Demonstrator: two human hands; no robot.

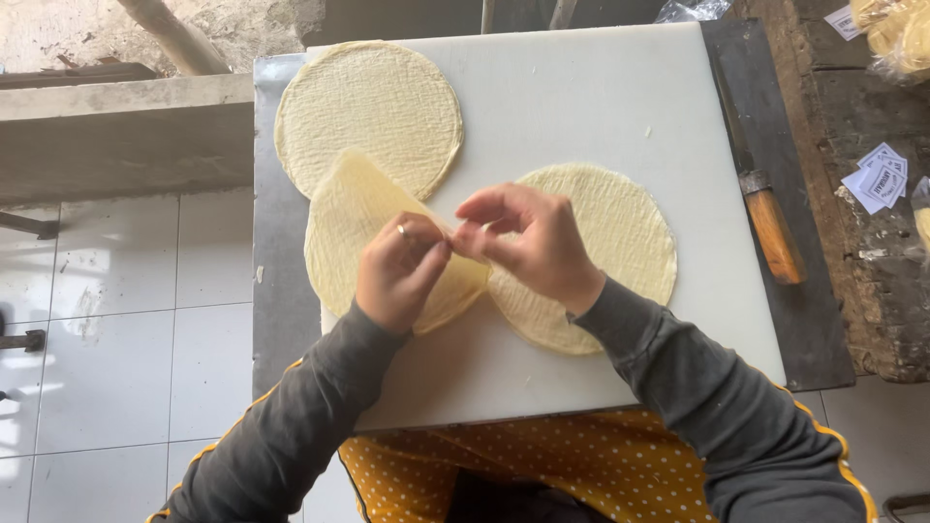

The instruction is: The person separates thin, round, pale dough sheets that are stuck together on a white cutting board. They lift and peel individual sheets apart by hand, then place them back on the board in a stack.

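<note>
On a white cutting board (601,87) lie thin, round, pale yellow dough sheets. One sheet (368,107) lies flat at the far left. A stack of sheets (620,232) rests right of centre. My left hand (399,271), with a ring on one finger, pinches the edge of a lifted, curling sheet (354,218). My right hand (528,242) pinches the same edge, fingertips meeting those of the left hand. Both hands hover just above the board between the lifted sheet and the stack.
A knife with a wooden handle (770,232) lies along the board's right side on a dark metal table (814,329). White paper slips (877,179) and bagged pale sheets (896,34) sit on a rough wooden surface at the right. White floor tiles (116,329) lie left.
</note>
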